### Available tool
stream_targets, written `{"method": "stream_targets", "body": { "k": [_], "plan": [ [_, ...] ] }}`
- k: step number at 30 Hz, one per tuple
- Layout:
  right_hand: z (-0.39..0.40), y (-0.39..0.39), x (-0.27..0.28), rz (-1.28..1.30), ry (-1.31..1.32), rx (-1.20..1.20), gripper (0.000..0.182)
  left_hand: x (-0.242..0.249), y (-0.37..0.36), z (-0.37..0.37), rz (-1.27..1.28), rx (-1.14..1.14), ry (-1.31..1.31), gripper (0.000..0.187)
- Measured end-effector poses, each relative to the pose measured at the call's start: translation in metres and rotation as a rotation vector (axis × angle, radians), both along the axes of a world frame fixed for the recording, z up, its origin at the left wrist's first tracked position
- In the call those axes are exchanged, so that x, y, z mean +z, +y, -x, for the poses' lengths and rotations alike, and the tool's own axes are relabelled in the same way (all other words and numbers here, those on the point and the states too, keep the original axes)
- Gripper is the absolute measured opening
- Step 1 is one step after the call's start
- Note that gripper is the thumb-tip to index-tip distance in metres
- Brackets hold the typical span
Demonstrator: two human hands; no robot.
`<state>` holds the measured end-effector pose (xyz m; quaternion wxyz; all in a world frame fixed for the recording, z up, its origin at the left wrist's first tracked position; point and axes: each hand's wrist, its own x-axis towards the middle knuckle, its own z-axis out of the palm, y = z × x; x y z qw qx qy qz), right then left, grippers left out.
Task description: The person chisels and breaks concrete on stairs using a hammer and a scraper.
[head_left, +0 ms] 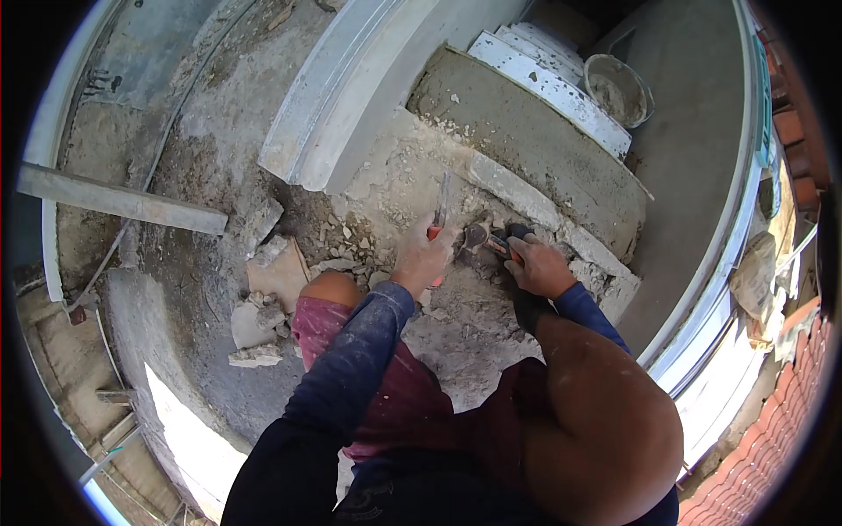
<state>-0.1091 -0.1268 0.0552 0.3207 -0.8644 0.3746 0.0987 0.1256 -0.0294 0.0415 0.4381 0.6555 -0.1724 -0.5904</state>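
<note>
Held Chisel (443,200) and Hammer (476,235) over Broken Concrete

Closed the left hand (423,256) around the red handle of the chisel, at the centre of the frame, with the metal shank pointing toward the top. Wrapped the right hand (537,266) around the orange-and-black hammer handle, just right of centre, with the hammer head close beside the left hand. Could not make out any contact between chisel tip and ground.

Seemed to call for a steady left hold, for knuckles well clear of the hammer's path, and for short, square blows on the chisel's butt end. Seemed best, too, to seat the tip firmly before each strike.

Crouched over a rough, dusty floor (465,342), with rubble (346,235) and a broken tile (279,273) left of centre. Faced a pale concrete kerb (513,188) slanting down toward the right, backed by a grey mortar slab (526,145). Had white-fronted steps (548,85) and a bucket (618,92) at the upper right, a grey beam (123,200) at the left, and red roof tiles (772,421) at the lower right.
</note>
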Motion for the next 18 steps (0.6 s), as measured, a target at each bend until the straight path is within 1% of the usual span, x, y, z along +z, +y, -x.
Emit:
{"method": "stream_targets", "body": {
  "k": [3, 5, 9, 12, 15, 18],
  "plan": [
    [-0.006, -0.008, -0.009, -0.030, 0.084, 0.038, 0.026, 0.012, -0.002, -0.007, 0.004, -0.019, -0.054, 0.030],
    [-0.007, -0.009, -0.009, -0.031, 0.079, 0.041, 0.026, 0.013, 0.000, -0.010, 0.002, -0.003, -0.095, 0.029],
    [-0.005, -0.008, -0.004, -0.020, 0.069, 0.012, 0.027, 0.011, 0.000, -0.015, -0.039, -0.035, -0.160, 0.026],
    [-0.002, -0.004, -0.005, -0.010, 0.035, -0.035, 0.028, -0.003, 0.000, -0.016, -0.057, -0.110, -0.219, 0.019],
    [0.001, -0.002, -0.007, 0.025, 0.008, -0.039, 0.029, 0.000, -0.006, -0.010, -0.034, -0.106, -0.165, 0.019],
    [0.005, -0.005, -0.009, -0.029, 0.044, 0.014, 0.030, 0.007, -0.014, -0.007, -0.089, -0.167, -0.189, 0.022]
  ]
}}
